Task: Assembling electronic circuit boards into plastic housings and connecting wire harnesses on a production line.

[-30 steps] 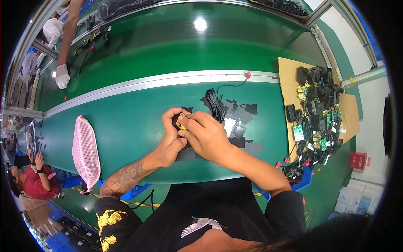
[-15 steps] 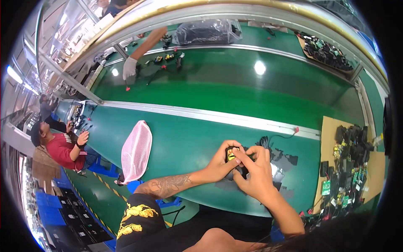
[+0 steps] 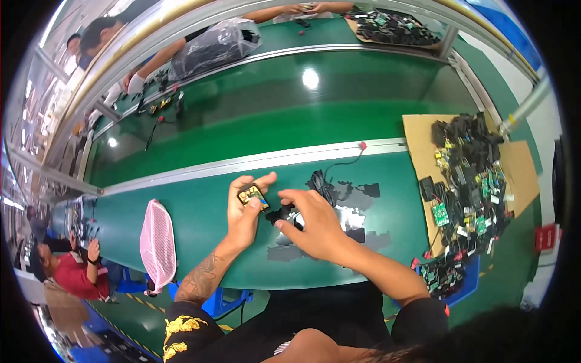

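My left hand [image 3: 243, 215] is closed around a small black casing with an exposed circuit board [image 3: 252, 195], its yellow and blue parts facing up. The thumb presses on the board's lower edge. To its right, my right hand [image 3: 315, 227] is held low over the table with fingers and thumb apart. A small black piece [image 3: 277, 215] shows between that thumb and forefinger; whether they touch it is unclear. Beyond the right hand lies a coiled black cable [image 3: 322, 186], with a lead running to a red end [image 3: 363, 146] on the metal rail.
Worn dark patches [image 3: 363, 196] mark the green table [image 3: 206, 266]. At right, a cardboard sheet [image 3: 417, 145] bears a heap of circuit boards and cables [image 3: 478, 175]. A pink mesh bag [image 3: 158, 245] lies at left. Co-workers sit at left and across the green belt [image 3: 260, 127].
My hands have parted: the left has moved left with the cased board and turned it up, while the right has let go. My view has shifted to the right.
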